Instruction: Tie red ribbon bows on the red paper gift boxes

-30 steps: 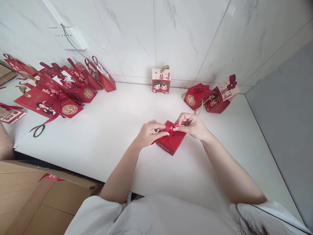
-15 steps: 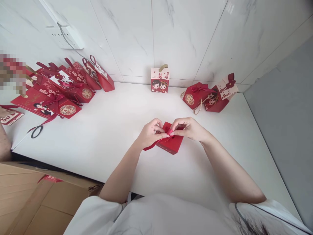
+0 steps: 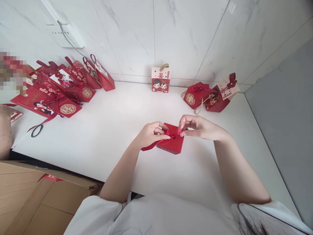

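Observation:
A small red gift box (image 3: 176, 145) rests on the white table in front of me, a dark hole in its top. Over its left side, my left hand (image 3: 153, 134) pinches a red ribbon (image 3: 149, 147) whose tail hangs past the box's left edge. My right hand (image 3: 199, 128) is at the upper right of the box, with a bit of red ribbon gripped between thumb and fingertips. Between the two hands the ribbon lies across the box top, near the hole.
Several red gift boxes (image 3: 70, 109) crowd the table's left side. One printed box (image 3: 160, 83) stands by the tiled wall; two more (image 3: 195, 98) are at the right. A dark ring (image 3: 37, 131) lies at left, near another person's arm (image 3: 4, 137). A cardboard carton (image 3: 53, 202) stands below.
My right hand has moved right, away from my left hand, drawing ribbon with it. More of the box top shows between them. The other person's hand at far left has shifted too.

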`<state>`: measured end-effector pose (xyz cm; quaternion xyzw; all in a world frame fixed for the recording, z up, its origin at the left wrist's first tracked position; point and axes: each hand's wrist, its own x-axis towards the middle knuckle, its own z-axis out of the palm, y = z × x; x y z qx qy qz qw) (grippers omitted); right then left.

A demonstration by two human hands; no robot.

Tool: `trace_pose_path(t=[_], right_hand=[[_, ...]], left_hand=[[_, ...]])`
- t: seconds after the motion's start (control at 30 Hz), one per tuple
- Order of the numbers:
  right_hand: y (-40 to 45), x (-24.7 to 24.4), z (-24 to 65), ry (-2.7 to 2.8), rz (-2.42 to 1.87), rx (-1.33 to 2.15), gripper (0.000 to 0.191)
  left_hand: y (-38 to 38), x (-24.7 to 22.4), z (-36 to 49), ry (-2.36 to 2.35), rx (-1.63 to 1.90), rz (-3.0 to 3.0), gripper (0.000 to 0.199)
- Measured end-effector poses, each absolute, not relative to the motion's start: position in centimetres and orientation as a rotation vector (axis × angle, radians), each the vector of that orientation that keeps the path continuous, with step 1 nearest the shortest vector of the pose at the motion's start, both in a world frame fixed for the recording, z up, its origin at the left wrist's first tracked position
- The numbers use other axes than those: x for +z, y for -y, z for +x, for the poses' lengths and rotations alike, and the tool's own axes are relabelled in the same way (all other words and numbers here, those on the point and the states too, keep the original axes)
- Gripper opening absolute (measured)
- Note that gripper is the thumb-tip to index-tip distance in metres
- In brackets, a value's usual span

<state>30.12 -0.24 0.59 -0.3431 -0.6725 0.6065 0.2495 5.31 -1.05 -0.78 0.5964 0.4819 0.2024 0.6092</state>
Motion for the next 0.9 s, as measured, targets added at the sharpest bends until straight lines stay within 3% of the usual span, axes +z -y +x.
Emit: trace_pose_path(t=[0.17, 0.23, 0.37, 0.63, 0.9], right_hand=[[0.7, 2.3, 31.2, 1.897, -1.076, 1.883, 0.030], [0.6, 2.0, 30.7, 1.829, -1.178, 1.848, 0.041], [0.1, 0.9, 29.7, 1.730, -1.279, 1.783, 0.061], [0.2, 0.9, 29.6, 1.720, -1.160, 1.811, 0.034], [0.2, 1.0, 29.6, 1.676, -1.061, 1.828, 0.029]], left_hand=[[1.1, -0.2, 4.9, -1.067, 0.499, 1.484, 0.026], [1.2, 0.3, 4.6, -1.059, 0.534, 1.544, 0.022], [1.6, 1.1, 3.9, -1.104, 0.551, 1.566, 0.029], [2.0, 0.8, 4.3, -1.179, 0.369, 1.653, 0.036], [1.8, 0.7, 4.3, -1.137, 0.308, 1.645, 0.045]])
